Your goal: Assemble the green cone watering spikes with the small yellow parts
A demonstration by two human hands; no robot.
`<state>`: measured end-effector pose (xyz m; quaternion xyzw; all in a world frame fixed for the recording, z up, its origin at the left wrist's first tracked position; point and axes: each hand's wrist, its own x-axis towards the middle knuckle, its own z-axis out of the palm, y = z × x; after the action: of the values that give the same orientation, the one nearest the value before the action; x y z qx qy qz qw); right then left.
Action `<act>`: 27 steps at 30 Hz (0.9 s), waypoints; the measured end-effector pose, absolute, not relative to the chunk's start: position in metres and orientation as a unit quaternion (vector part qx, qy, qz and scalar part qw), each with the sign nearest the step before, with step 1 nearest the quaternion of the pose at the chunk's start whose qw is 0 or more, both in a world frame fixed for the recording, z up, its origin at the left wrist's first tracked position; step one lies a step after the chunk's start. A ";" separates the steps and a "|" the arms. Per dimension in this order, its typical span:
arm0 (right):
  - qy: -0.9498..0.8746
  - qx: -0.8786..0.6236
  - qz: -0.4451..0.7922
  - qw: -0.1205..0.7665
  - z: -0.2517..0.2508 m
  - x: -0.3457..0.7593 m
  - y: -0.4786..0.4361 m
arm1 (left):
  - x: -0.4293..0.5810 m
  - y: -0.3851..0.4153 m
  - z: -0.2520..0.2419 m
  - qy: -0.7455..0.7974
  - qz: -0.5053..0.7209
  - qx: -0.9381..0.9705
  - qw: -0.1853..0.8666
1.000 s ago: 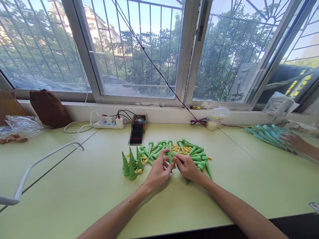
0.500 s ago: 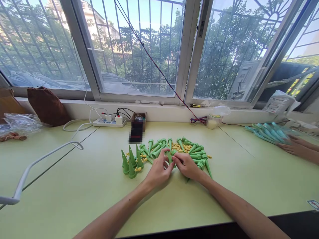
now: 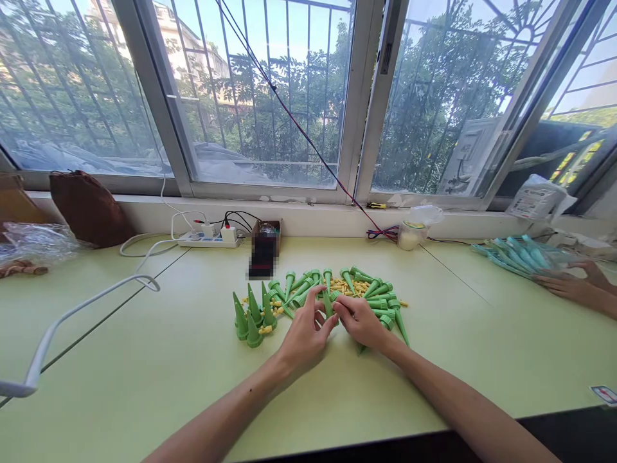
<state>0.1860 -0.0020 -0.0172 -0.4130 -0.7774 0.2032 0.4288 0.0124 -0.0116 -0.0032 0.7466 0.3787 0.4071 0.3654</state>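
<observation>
In my left hand (image 3: 308, 325) I hold a green plastic watering spike (image 3: 328, 305) between thumb and fingers, tip pointing up and away. My right hand (image 3: 360, 320) is closed in a pinch against the side of that spike; whatever its fingertips grip is too small and covered to make out. Left of my hands, several green spikes (image 3: 253, 333) stand upright on their caps, with small yellow valve pieces (image 3: 265, 330) on their sides. Beyond my hands more green spikes (image 3: 380, 289) lie in an arc around a pile of loose yellow pieces (image 3: 355, 287).
A power strip (image 3: 208, 240), a small box (image 3: 270, 231) and a lidded tub (image 3: 411, 235) line the back of the green table (image 3: 159, 360). A white metal arm (image 3: 58, 337) reaches in from the left. At right, another person's hands (image 3: 569, 286) touch blue-green plastic packs (image 3: 515, 252).
Both my hands keep almost the same place and hold on the spike. The other person's hand at right has lifted slightly. The view has shifted a little.
</observation>
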 end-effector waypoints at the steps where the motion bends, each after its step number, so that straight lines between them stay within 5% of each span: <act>1: -0.777 -0.412 0.205 0.430 -0.017 0.186 -0.002 | 0.012 -0.012 -0.004 0.379 0.410 0.745 0.364; 27: -0.771 -0.414 0.220 0.431 -0.016 0.185 -0.002 | 0.013 -0.013 -0.003 0.404 0.410 0.740 0.348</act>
<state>0.1848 -0.0024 -0.0163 -0.4137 -0.7709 0.2204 0.4312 0.0134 -0.0127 -0.0030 0.7402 0.4036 0.4098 0.3484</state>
